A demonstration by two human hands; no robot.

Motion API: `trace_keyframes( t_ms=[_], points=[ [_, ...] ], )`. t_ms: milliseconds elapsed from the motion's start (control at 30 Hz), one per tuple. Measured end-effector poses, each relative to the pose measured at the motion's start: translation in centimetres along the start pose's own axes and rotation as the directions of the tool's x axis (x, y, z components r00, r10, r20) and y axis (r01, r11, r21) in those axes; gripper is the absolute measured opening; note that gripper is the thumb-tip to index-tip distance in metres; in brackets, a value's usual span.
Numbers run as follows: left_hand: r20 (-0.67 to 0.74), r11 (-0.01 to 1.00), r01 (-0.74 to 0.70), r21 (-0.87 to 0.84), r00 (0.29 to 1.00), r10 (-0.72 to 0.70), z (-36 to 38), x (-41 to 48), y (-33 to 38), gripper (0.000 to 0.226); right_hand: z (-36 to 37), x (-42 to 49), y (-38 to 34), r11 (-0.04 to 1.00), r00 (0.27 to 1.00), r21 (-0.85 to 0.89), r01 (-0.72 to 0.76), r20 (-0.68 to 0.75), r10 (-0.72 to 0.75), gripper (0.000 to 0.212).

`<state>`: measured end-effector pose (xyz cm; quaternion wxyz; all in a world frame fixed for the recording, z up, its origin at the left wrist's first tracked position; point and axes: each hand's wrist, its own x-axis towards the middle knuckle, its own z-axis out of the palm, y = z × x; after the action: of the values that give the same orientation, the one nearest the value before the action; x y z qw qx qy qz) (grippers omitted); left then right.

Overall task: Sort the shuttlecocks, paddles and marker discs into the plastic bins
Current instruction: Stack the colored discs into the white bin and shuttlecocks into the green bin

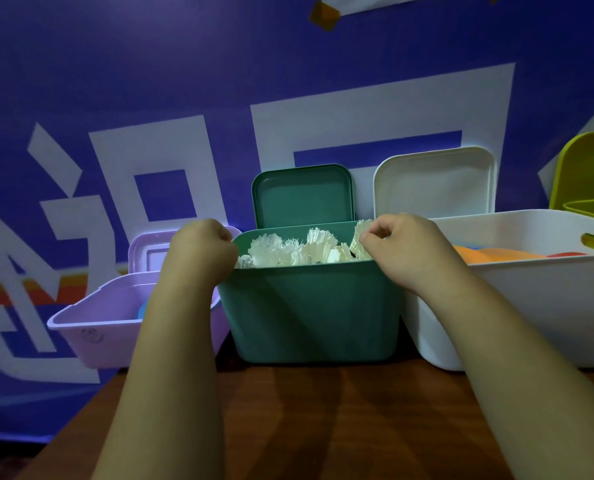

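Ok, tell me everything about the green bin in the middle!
The green bin looks like smooth plastic, open on top, standing upright on the brown table between a purple bin and a white bin. White shuttlecocks fill it. The left hand and right hand grip its side rims. A green lid stands behind it.

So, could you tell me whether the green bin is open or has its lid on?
Open. The green bin shows white shuttlecocks inside, and its green lid stands upright behind it.

both forearms reaching forward, left hand (202, 247) fisted, right hand (401, 245) curled (fingertips pinched together)
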<state>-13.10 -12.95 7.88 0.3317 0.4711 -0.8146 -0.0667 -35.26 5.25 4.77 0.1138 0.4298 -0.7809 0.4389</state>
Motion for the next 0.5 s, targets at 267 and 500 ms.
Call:
trace_keyframes(
  t_ms=[267,500],
  points=[
    [0.067,0.994,-0.108,0.019,0.992,0.106,0.4,-0.2,1.0,0.025,-0.3,-0.1,-0.3,0.999,0.998,-0.001,0.042,-0.054,-0.042,0.023],
    [-0.149,0.844,-0.338,-0.418,0.941,0.303,-1.5,-4.4,8.5,0.025,-4.2,-1.9,0.3,0.999,0.993,0.041,0.02,-0.116,-0.015,0.023]
  ],
)
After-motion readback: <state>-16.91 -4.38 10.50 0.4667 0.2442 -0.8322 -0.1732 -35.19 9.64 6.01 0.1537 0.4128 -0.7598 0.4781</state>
